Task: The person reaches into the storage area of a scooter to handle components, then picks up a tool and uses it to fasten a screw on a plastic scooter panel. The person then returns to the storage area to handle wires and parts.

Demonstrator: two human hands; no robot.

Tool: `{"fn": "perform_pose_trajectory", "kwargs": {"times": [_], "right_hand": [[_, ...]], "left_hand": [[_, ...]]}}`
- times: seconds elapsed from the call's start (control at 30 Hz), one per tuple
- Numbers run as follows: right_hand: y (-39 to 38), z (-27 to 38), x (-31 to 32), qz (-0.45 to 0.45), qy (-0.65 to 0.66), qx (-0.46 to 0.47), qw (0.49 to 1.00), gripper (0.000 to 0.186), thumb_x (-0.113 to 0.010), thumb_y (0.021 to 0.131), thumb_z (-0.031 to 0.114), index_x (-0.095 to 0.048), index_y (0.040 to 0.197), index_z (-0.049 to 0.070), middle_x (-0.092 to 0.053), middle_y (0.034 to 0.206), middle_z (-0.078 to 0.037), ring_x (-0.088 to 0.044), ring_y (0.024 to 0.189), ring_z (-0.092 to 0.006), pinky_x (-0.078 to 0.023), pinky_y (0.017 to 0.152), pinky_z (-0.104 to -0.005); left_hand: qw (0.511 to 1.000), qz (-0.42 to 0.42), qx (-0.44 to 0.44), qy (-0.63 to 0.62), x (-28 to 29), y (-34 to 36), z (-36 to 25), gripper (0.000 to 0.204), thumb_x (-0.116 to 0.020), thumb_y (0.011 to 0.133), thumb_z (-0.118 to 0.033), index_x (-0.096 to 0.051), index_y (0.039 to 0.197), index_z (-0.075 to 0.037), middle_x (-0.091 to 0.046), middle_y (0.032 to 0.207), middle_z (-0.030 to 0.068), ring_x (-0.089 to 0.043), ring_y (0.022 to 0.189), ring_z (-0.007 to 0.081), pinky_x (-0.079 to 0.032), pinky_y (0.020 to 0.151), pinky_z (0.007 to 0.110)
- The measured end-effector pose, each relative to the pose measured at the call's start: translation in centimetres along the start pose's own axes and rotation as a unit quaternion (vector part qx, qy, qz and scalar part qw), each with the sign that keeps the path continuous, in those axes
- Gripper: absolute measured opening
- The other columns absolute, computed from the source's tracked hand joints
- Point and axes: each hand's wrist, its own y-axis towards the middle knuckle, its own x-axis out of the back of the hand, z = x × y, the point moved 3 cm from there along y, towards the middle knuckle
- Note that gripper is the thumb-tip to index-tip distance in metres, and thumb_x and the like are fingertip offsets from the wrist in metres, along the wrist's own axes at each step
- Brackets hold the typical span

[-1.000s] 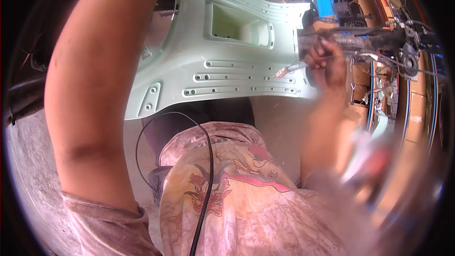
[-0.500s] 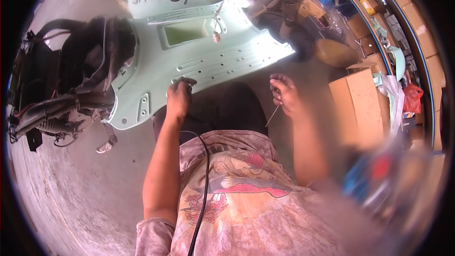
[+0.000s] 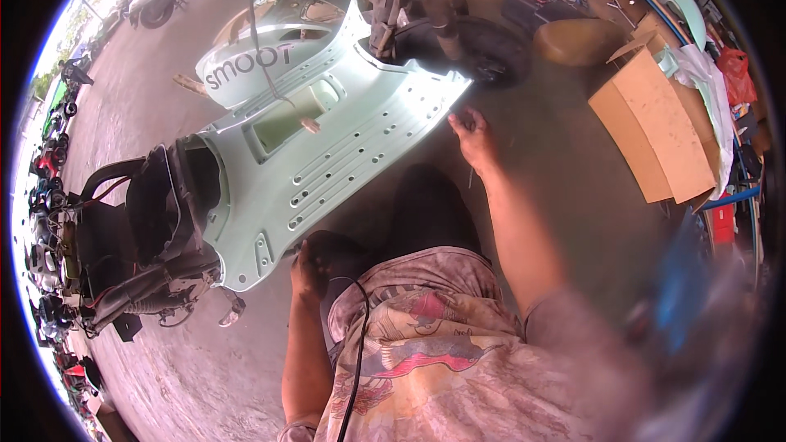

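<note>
A mint-green scooter floorboard panel (image 3: 274,168) with a rectangular opening and several holes lies across the scooter frame in front of me. My right hand (image 3: 476,141) is beside the panel's right front corner, its fingers curled. A thin metal rod (image 3: 471,179) sticks out below that hand; its other end is hidden in the fingers. My left hand (image 3: 309,272) is lower, by my knee and just right of the panel's near left end. Its fingers are curled, and whatever they may hold is hidden. A white connector (image 3: 310,125) dangles on a cable over the opening.
The black scooter rear (image 3: 155,221) stands at the left, a dark wheel (image 3: 483,49) beyond the panel's right end. An open cardboard box (image 3: 647,127) and a shelf with parts are at the right. Several parked scooters line the far left. A black cable (image 3: 360,344) hangs down my shirt.
The view has shifted, showing more of the left. My left hand has come away from the panel's near edge down to my knee. My right hand has moved up to the panel's right corner.
</note>
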Motion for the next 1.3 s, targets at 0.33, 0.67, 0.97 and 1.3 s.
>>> {"fn": "perform_pose_trajectory", "kwargs": {"times": [0.33,0.67,0.97,1.3], "right_hand": [[3.0,3.7,-0.6,0.047,-0.118,0.056,0.99,0.064,-0.051,0.087,0.061,-0.063,0.115,0.004,-0.064,0.107,-0.025,-0.057,0.103,-0.0422,-0.045,0.088,-0.0463],[3.4,3.5,-1.0,0.073,-0.133,0.022,0.988,0.06,-0.05,0.091,0.056,-0.061,0.117,0.003,-0.063,0.108,-0.025,-0.058,0.104,-0.0423,-0.045,0.089,-0.0453],[2.8,3.0,-0.6,0.11,-0.08,0.008,0.991,0.068,-0.055,0.086,0.061,-0.061,0.115,0.0,-0.064,0.106,-0.024,-0.059,0.104,-0.0388,-0.045,0.089,-0.0431],[1.5,1.8,-1.5,0.117,-0.101,-0.053,0.987,0.069,-0.057,0.086,0.06,-0.061,0.109,-0.005,-0.066,0.096,-0.023,-0.062,0.096,-0.0361,-0.046,0.085,-0.0402]], "left_hand": [[0.996,-0.035,-0.063,-0.05,-2.1,0.4,0.2,0.025,-0.046,0.099,-0.035,-0.052,0.088,-0.012,-0.037,0.069,-0.0012,-0.037,0.059,0.0121,-0.034,0.053,0.029],[0.994,-0.077,-0.077,-0.001,-1.9,0.8,-0.3,0.028,-0.045,0.099,-0.037,-0.052,0.09,-0.011,-0.037,0.071,-0.0004,-0.038,0.06,0.0126,-0.036,0.054,0.029],[0.995,-0.058,-0.076,-0.041,-2.9,-0.3,-1.0,0.042,-0.039,0.102,-0.033,-0.053,0.124,-0.001,-0.033,0.068,-0.0013,-0.035,0.058,0.0097,-0.033,0.054,0.026],[0.993,-0.077,-0.066,-0.059,-4.1,-0.3,-1.0,0.033,-0.04,0.101,-0.035,-0.055,0.107,-0.006,-0.03,0.065,-0.002,-0.032,0.056,0.0098,-0.03,0.053,0.026]]}}
